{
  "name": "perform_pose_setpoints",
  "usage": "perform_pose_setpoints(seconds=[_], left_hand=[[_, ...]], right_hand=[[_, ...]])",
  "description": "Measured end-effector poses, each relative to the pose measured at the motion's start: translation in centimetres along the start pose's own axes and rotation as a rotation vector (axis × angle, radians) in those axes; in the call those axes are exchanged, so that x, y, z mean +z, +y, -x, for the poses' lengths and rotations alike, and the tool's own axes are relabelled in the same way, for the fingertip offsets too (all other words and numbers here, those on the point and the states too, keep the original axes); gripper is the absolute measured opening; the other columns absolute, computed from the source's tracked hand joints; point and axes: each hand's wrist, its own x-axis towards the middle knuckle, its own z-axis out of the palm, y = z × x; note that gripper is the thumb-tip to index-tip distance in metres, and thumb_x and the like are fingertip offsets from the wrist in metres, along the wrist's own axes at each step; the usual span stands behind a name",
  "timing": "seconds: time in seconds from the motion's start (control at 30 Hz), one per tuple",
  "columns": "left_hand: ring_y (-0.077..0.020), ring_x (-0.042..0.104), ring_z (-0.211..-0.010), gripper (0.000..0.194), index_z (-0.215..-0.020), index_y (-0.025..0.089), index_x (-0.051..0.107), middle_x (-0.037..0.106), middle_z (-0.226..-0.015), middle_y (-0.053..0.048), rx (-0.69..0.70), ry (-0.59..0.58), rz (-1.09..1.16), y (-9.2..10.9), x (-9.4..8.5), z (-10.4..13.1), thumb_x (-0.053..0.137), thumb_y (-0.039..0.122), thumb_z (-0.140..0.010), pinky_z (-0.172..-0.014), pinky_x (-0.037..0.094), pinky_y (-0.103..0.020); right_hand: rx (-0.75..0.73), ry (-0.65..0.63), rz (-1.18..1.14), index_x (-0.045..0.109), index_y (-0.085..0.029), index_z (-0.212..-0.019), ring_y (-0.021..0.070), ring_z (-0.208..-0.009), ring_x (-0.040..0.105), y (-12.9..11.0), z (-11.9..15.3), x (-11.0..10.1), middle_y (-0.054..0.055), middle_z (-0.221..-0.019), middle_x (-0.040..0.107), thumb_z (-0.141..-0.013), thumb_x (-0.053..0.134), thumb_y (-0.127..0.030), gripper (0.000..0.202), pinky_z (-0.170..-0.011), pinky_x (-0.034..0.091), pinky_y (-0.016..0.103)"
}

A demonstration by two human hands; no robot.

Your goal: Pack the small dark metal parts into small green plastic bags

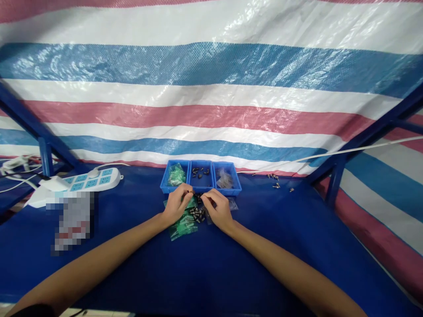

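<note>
My left hand (179,204) is closed in a pinch over the green plastic bags (183,225), its fingertips near the front of the middle bin. Facing it, my right hand (218,208) is also pinched, a short gap away. What either one holds is too small to make out. Between and below them lies a pile of small dark-and-metal fittings (197,214). Just behind stand three blue bins: the left bin (163,186) has green bags, the middle bin (201,182) several dark fittings, and the right bin (235,190) clear bags. Another clear bag (233,204) lies beside my right hand.
A white power strip (95,179) with plugs sits at the left on the blue table (264,255). Several small metal pieces (276,186) lie at the back right. Blue frame bars (360,127) and a striped tarp (211,66) stand behind, with a white cable (346,151) crossing.
</note>
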Motion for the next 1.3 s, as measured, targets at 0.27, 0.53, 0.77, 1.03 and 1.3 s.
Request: perform_pose_setpoints(seconds=[0.27,0.53,0.77,1.03,1.3], left_hand=[[-0.0134,0.057,-0.072,0.021,-0.084,0.015,0.06,0.061,-0.076,-0.004,0.105,-0.023,-0.042,0.57,-0.08,-0.46,0.047,0.029,-0.094,-0.067,0.045,-0.024],[-0.0115,0.055,-0.066,0.028,-0.078,0.015,0.06,0.06,-0.07,-0.002,0.138,-0.072,-0.04,0.65,-0.16,-0.45,0.044,0.029,-0.095,-0.063,0.044,-0.022],[-0.0117,0.055,-0.065,0.03,-0.077,0.015,0.059,0.058,-0.069,-0.002,0.144,-0.095,-0.056,0.67,-0.1,-0.48,0.042,0.031,-0.096,-0.062,0.044,-0.022],[-0.0112,0.053,-0.064,0.029,-0.075,0.015,0.059,0.057,-0.068,-0.002,0.132,-0.095,-0.052,0.81,-0.17,-0.39,0.042,0.028,-0.096,-0.061,0.043,-0.022],[-0.0098,0.055,-0.062,0.012,-0.095,0.016,0.061,0.063,-0.084,-0.004,0.108,0.049,-0.064,0.88,-0.21,-0.19,0.051,0.022,-0.091,-0.06,0.045,-0.023]], right_hand=[[-0.03,0.038,-0.018,0.061,-0.019,-0.097,0.0125,-0.061,0.05,0.31,0.12,0.14,0.0,-0.071,0.051,-0.089,0.055,-0.026,0.012,-0.059,0.043,0.025],[-0.053,0.001,-0.039,0.064,-0.019,-0.094,0.0106,-0.055,0.049,0.52,0.19,0.36,0.001,-0.072,0.053,-0.087,0.058,-0.028,0.012,-0.053,0.044,0.024],[-0.057,-0.015,-0.035,0.065,-0.02,-0.096,0.0118,-0.056,0.05,0.43,0.2,0.28,0.002,-0.074,0.055,-0.087,0.058,-0.03,0.015,-0.054,0.045,0.026],[-0.072,-0.029,-0.04,0.062,-0.018,-0.095,0.0109,-0.054,0.047,0.21,0.29,0.27,0.0,-0.07,0.052,-0.087,0.056,-0.028,0.014,-0.053,0.042,0.025],[-0.031,0.011,-0.029,0.062,-0.018,-0.093,0.0125,-0.061,0.051,0.2,0.16,0.14,0.0,-0.071,0.052,-0.09,0.052,-0.028,0.014,-0.056,0.043,0.025]])
